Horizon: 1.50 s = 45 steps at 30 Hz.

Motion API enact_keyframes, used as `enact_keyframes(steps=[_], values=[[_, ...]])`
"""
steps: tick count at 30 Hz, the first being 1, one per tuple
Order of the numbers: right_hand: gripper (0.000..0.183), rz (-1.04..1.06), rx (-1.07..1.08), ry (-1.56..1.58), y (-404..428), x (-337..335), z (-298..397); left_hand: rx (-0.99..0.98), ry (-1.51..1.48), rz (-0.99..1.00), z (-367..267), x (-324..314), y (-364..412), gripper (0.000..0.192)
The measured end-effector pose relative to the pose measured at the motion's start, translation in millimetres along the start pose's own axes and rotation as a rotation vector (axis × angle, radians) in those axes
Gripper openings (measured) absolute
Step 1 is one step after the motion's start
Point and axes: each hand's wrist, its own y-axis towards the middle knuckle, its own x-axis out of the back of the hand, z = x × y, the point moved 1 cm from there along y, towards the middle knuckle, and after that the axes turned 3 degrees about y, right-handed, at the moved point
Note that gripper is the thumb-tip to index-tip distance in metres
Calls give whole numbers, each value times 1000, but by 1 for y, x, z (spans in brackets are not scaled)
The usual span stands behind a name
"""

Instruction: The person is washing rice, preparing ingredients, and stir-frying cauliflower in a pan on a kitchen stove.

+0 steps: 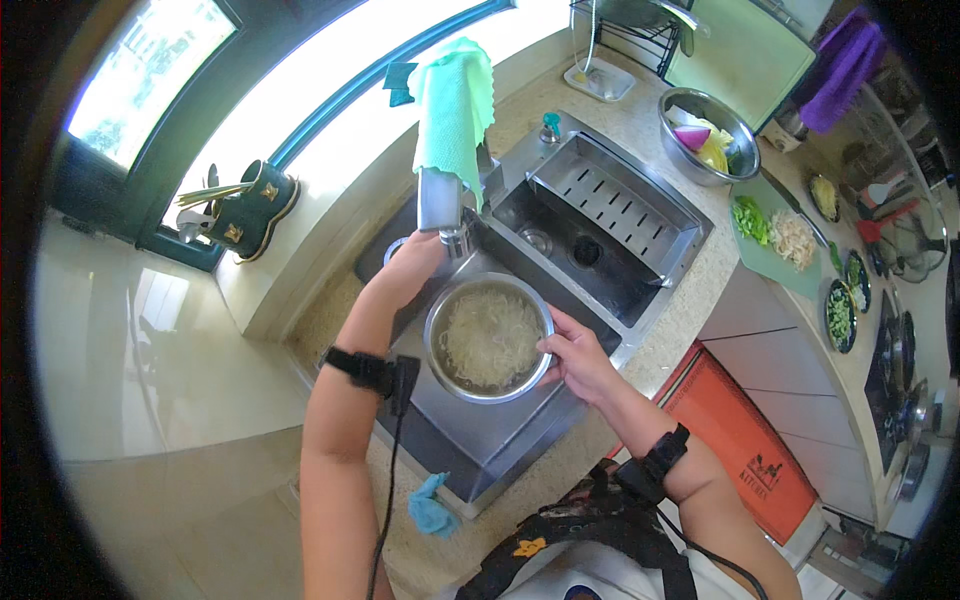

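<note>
My right hand (577, 354) grips the right rim of a round stainless steel bowl (547, 311), which holds pale thin shreds in water (491, 337). The bowl is over the left part of a steel sink (480, 442). My left hand (420, 255) reaches to the faucet (454, 241), beyond the bowl; its fingers are hidden behind the faucet's wide body, so its grip does not show. A mint-green cloth (452, 112) drapes over the top of the faucet. A slotted steel basket (611, 210) sits in the right basin.
A blue rag (433, 506) lies by the sink's near edge. At the right are a metal bowl of vegetables (709, 169), a green cutting board with chopped food (780, 262), a knife (793, 199) and small dishes (840, 315). A utensil holder (259, 214) stands on the windowsill.
</note>
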Motion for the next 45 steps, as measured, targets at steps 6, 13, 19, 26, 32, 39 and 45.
enact_keyframes(steps=[6, 13, 19, 26, 32, 39, 45], values=[[60, -28, 53, 31, -23, 9, -7, -493, 635, -155, -1, -43, -83, 34], [55, -30, 119, 28, -50, 17, -19, -389, 1170, 91, 33, -129, -100, 69], [54, -32, 101, 54, -64, 16, -25, -424, 1235, 279, 59, -141, -84, 71], [50, -5, 96, 49, -67, 15, -26, -384, 1043, 228, 21, -121, -91, 42], [53, 19, 90, 27, -65, 7, -23, -364, 811, 207, -4, -102, -109, 47], [53, 42, 107, 44, -60, -2, -15, -422, 1183, 196, -6, -128, -116, 52], [54, 32, 101, 81, -54, 1, -21, -302, 1198, 220, 22, -141, -98, 47]])
